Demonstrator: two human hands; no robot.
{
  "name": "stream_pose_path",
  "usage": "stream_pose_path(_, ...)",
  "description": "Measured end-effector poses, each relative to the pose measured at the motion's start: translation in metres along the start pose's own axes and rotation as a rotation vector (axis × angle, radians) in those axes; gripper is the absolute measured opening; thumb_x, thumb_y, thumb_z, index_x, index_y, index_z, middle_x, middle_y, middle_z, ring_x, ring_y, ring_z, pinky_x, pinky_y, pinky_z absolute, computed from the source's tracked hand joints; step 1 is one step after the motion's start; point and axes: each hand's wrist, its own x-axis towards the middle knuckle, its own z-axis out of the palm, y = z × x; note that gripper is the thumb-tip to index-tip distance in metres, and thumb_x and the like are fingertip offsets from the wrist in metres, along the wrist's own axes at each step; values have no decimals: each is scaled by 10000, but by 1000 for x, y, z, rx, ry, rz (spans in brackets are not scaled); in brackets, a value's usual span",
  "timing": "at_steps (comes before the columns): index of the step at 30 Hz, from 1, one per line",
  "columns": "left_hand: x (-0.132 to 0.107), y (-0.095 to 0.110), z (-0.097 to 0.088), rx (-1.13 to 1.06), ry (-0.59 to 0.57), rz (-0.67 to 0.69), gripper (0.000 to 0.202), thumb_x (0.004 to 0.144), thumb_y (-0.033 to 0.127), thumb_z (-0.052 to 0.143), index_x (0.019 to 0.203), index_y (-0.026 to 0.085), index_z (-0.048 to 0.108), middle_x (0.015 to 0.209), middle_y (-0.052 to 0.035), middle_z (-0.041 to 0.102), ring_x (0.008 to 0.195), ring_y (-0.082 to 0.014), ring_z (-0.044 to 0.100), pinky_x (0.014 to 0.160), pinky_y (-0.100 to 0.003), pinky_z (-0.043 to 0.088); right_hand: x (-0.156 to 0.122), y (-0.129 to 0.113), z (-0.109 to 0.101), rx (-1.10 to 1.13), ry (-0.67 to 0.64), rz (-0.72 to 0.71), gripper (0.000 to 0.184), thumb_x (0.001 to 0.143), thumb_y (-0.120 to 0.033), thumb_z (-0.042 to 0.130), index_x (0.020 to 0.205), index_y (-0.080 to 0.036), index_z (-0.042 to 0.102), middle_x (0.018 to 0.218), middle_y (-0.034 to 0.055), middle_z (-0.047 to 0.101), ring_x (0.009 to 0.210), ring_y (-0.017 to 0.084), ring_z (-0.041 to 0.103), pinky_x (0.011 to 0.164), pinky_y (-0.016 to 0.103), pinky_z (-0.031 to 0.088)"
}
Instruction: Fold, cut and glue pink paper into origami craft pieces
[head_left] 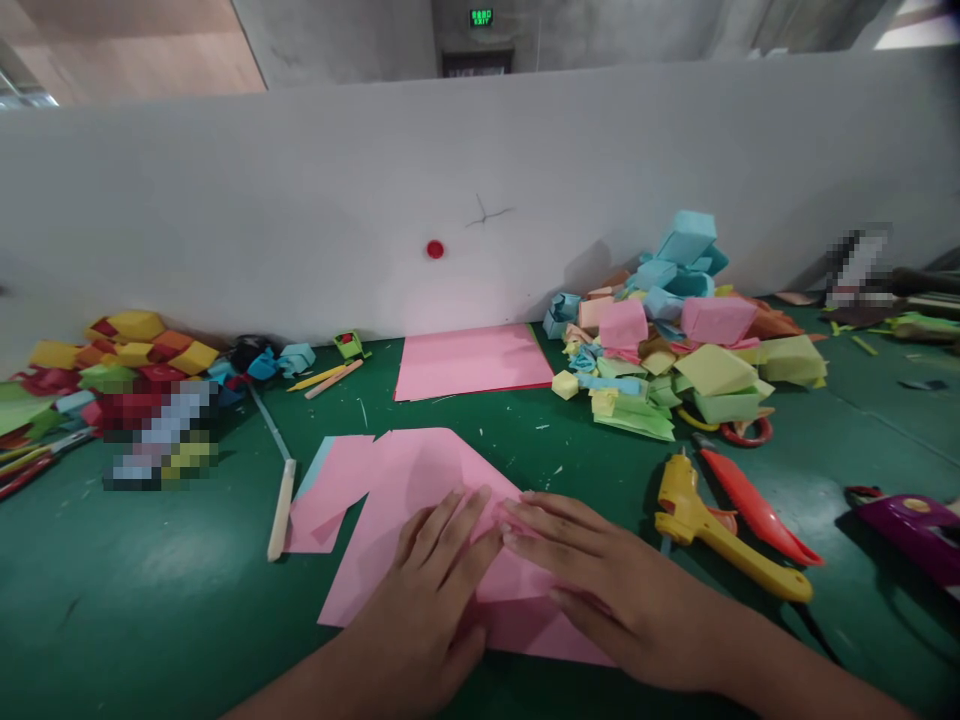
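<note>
At far left: scissors (71,441) beside a left heap (161,350) of folded paper pieces. Next: a wood-handled tool (281,512), aslant on the green table (225,610), with a pencil (315,379) farther back. Just right of the tool: a pink scrap (334,490) with a pale blue edge. At centre: the pink sheet (412,475), directly under both hands, with a slanted upper right edge; extends forward and left beyond the left hand, and shows again between the wrists. Left hand (439,570): lies flat on the sheet, fingers extended, grips nothing. Behind the sheet, apart from it: a paper stack (472,360). Right hand (622,585): rests on the sheet's right part, fingers straight and pointing inward, fingertips nearly at the left hand's; grips nothing visible. Farther right: a right heap (712,370) of folded paper, then a yellow glue gun (705,522), a red cutter (757,505) and, at the edge, a purple tool (911,530).
</note>
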Motion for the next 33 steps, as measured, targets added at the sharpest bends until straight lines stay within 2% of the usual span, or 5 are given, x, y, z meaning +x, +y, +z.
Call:
stream_pose_path(5,4,-4,-1,19,-19,-42,897,784,124,544,1610,221,207,1689,-59,181,1530,-351,193,1178,-581,267,-2,2,3,-55,5,52,554,1001,-182,485,1546,-195,385,1584,102,439,1502,216,303,1223,459,312)
stream_pose_path(11,12,-24,1,69,29,-73,631,977,303,480,1577,203,314,1625,-90,357,1479,-318,339,1163,-526,270,-4,6,6,-102,-44,122,546,959,-161,507,1501,-202,458,1553,84,487,1469,221,371,1220,460,321)
stream_pose_path(14,15,-31,1,72,50,-91,566,993,330,477,1540,210,391,1576,-94,443,1439,-313,409,1149,-514,282,-5,7,8,-121,-38,154,580,928,-138,521,1500,-209,459,1565,89,470,1469,239,370,1220,482,312)
stream_pose_path(26,8,-20,-4,-140,-47,-40,539,949,222,550,1480,276,470,1651,-70,300,1491,-327,311,1143,-551,387,-6,18,11,-256,-49,152,539,979,-156,468,1514,-219,446,1572,80,461,1487,266,333,1217,537,301)
stream_pose_path(33,4,-8,-12,-270,-78,-94,539,961,246,570,1480,343,464,1647,-29,311,1477,-300,351,1127,-523,443,-9,29,10,-320,-8,150,597,960,-82,448,1538,-226,406,1567,78,467,1469,287,364,1191,584,333)
